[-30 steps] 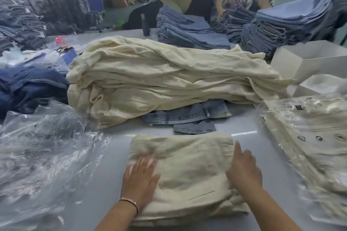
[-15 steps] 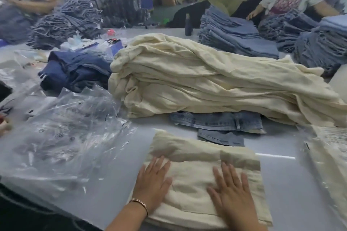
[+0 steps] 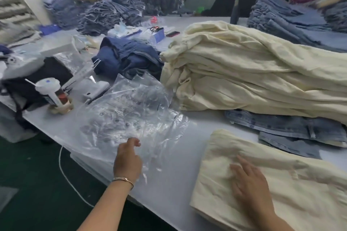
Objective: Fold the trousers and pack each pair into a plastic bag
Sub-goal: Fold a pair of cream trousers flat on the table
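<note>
Folded cream trousers (image 3: 272, 178): lower right of frame, lying flat on the white table (image 3: 174, 184). Right hand (image 3: 251, 184) rests palm-down on top, fingers straight and slightly spread.

Plastic bags (image 3: 131, 116): loose clear heap, centre-left, just left of the folded pair; printed marks show through; none in the heap visibly holds a garment. Left hand (image 3: 127, 161), bracelet (image 3: 123, 180) at the wrist, lies on the heap's near edge, fingers loosely curled; whether they pinch the film cannot be told.

Pile of cream trousers (image 3: 253, 75): unfolded stack, centre to right, behind the folded pair.

Denim jeans (image 3: 285, 127): light blue, partly under the cream pile, partly exposed on the table.

Dark blue garments (image 3: 127, 56): bundle, upper centre-left, beside the cream pile.

Lidded cup (image 3: 52, 93): left edge of table, straw through the lid, dark contents at the bottom.

Stacks of jeans (image 3: 293, 17): upper right and upper left, with persons behind them, blurred.
</note>
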### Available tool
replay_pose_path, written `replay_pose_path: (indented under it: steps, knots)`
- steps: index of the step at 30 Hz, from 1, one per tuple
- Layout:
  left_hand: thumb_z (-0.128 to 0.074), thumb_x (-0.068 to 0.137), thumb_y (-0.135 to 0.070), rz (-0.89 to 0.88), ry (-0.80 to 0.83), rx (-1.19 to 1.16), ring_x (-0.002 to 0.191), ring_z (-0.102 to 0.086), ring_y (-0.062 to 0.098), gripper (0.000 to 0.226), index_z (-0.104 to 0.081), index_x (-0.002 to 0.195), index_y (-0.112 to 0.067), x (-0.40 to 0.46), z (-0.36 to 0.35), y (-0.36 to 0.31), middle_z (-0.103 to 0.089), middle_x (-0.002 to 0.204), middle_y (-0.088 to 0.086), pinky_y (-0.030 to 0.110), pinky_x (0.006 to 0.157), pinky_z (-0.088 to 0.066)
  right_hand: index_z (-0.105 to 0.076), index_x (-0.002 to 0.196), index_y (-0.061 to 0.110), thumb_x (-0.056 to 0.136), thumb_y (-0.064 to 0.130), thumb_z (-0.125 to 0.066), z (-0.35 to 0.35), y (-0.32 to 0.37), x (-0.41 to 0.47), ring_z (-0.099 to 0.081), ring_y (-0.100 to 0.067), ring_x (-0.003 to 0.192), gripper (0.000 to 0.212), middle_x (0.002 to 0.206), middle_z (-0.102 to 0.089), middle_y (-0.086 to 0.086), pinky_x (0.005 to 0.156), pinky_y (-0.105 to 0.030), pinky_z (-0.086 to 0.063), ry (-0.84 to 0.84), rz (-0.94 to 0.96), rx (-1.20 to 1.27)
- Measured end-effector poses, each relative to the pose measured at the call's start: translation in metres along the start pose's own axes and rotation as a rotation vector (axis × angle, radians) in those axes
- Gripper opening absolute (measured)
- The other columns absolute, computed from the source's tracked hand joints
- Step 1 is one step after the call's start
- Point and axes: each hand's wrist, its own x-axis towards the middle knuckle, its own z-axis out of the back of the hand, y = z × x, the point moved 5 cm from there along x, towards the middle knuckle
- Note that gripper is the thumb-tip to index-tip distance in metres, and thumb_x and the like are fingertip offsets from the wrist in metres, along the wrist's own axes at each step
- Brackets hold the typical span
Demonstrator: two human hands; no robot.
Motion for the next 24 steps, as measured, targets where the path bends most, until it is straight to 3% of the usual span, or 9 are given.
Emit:
replay_pose_path:
  steps: [3, 6, 11, 14, 17, 22, 24]
  knots:
    - [-0.058, 0.076, -0.003, -0.027, 0.232, 0.211, 0.101, -0.044, 0.012, 0.039, -0.048, 0.099, -0.033, 0.025, 0.012, 0.041, -0.043, 0.103, -0.013, 0.026, 0.084, -0.041, -0.074, 0.092, 0.009, 0.067, 0.026, -0.049, -0.005, 0.020, 0.009, -0.066, -0.035, 0.104, 0.038, 0.118, -0.067, -0.016, 0.093, -0.046, -0.043, -0.140, -0.072, 0.027]
    - [-0.064, 0.070, -0.019, -0.183, 0.408, 0.339, 0.104, -0.038, 0.008, 0.032, -0.047, 0.088, -0.038, 0.035, 0.012, 0.064, -0.038, 0.101, -0.020, 0.024, 0.086, -0.037, -0.073, 0.089, 0.008, 0.070, 0.034, -0.035, -0.010, 0.026, 0.010, -0.068, -0.036, 0.097, 0.050, 0.113, -0.069, -0.017, 0.088, -0.042, -0.043, -0.249, -0.117, -0.025]
    - [-0.064, 0.080, -0.031, -0.407, 0.418, 0.320, 0.099, -0.038, -0.003, 0.018, -0.055, 0.087, -0.044, 0.048, 0.021, 0.077, -0.042, 0.099, -0.031, 0.017, 0.082, -0.033, -0.074, 0.095, 0.004, 0.071, 0.036, -0.036, -0.018, 0.024, 0.009, -0.066, -0.041, 0.101, 0.055, 0.118, -0.066, -0.018, 0.088, -0.053, -0.049, -0.305, -0.157, -0.099]
    - [-0.060, 0.089, -0.042, -0.400, 0.442, 0.214, 0.086, -0.049, -0.009, 0.005, -0.064, 0.088, -0.044, 0.059, 0.031, 0.082, -0.055, 0.088, -0.027, 0.010, 0.070, -0.039, -0.075, 0.093, 0.002, 0.072, 0.034, -0.038, -0.015, 0.025, 0.010, -0.068, -0.042, 0.093, 0.053, 0.113, -0.068, -0.020, 0.088, -0.044, -0.043, -0.359, -0.139, -0.130]
    - [-0.052, 0.094, -0.046, -0.416, 0.452, 0.234, 0.076, -0.054, -0.007, 0.021, -0.066, 0.083, -0.035, 0.070, 0.039, 0.080, -0.062, 0.078, -0.017, 0.012, 0.069, -0.045, -0.074, 0.094, 0.000, 0.072, 0.034, -0.039, -0.016, 0.023, 0.011, -0.068, -0.041, 0.092, 0.053, 0.112, -0.069, -0.019, 0.087, -0.039, -0.036, -0.350, -0.150, -0.141]
    - [-0.073, 0.082, -0.028, -0.364, 0.325, -0.117, 0.071, -0.063, -0.002, 0.007, -0.074, 0.077, -0.032, 0.080, 0.042, 0.031, -0.068, 0.070, -0.020, 0.019, 0.067, -0.053, -0.073, 0.098, 0.002, 0.074, 0.032, -0.040, -0.014, 0.027, 0.009, -0.067, -0.039, 0.096, 0.051, 0.115, -0.068, -0.017, 0.087, -0.040, -0.040, -0.328, -0.133, -0.111]
    - [-0.081, 0.074, -0.018, -0.361, 0.317, -0.257, 0.067, -0.063, 0.000, 0.017, -0.072, 0.066, -0.031, 0.073, 0.030, -0.003, -0.067, 0.066, -0.020, 0.016, 0.063, -0.050, -0.074, 0.092, 0.002, 0.073, 0.021, -0.050, -0.008, 0.031, 0.009, -0.068, -0.038, 0.093, 0.036, 0.110, -0.069, -0.018, 0.086, -0.037, -0.040, -0.348, -0.121, -0.037]
